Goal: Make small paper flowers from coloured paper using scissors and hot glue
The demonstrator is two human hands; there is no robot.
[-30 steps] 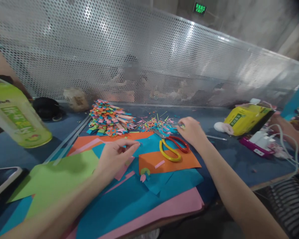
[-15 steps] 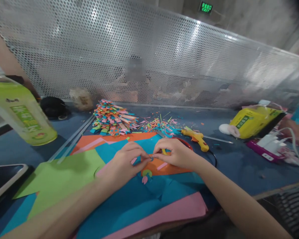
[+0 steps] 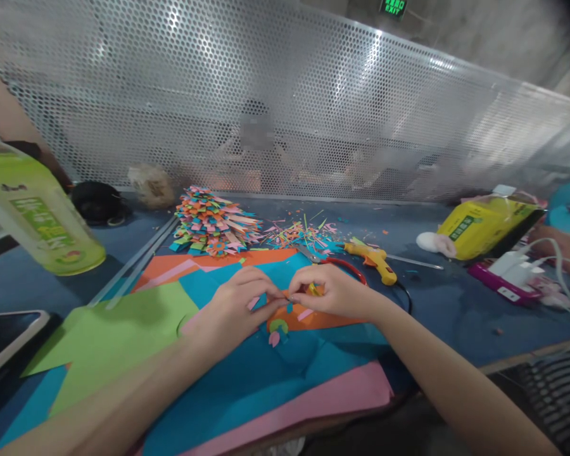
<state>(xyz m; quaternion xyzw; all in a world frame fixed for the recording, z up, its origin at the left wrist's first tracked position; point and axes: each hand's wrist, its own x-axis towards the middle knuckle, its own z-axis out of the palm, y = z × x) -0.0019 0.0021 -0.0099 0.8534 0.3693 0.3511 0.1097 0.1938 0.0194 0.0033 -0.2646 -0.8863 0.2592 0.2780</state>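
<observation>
My left hand [image 3: 240, 303] and my right hand [image 3: 331, 292] meet fingertip to fingertip over a sheet of orange paper [image 3: 335, 321]. Both are closed in a pinch, with a small blue paper piece [image 3: 289, 308] showing just under the fingertips. The fingers hide most of it. Below them lie a curled green paper ring [image 3: 279, 326] and a pink paper petal [image 3: 274, 339]. Behind my right hand rest red-handled scissors [image 3: 344, 263]. Blue paper [image 3: 266, 373] spreads under my wrists, and a green sheet [image 3: 123, 335] lies by my left forearm.
A layered paper cone [image 3: 216, 225] stands behind my hands, beside a heap of paper scraps [image 3: 304, 234]. A yellow glue gun [image 3: 374, 261] and its cord are to the right. Glue sticks [image 3: 137, 266], a green-labelled bottle [image 3: 42, 215], a yellow-labelled bottle [image 3: 475, 225] and a power strip [image 3: 503, 284] surround the work.
My pinching fingers have shifted slightly, and the blue piece shows more clearly below them. More of the scissors' red handle shows. The view has tilted down a little.
</observation>
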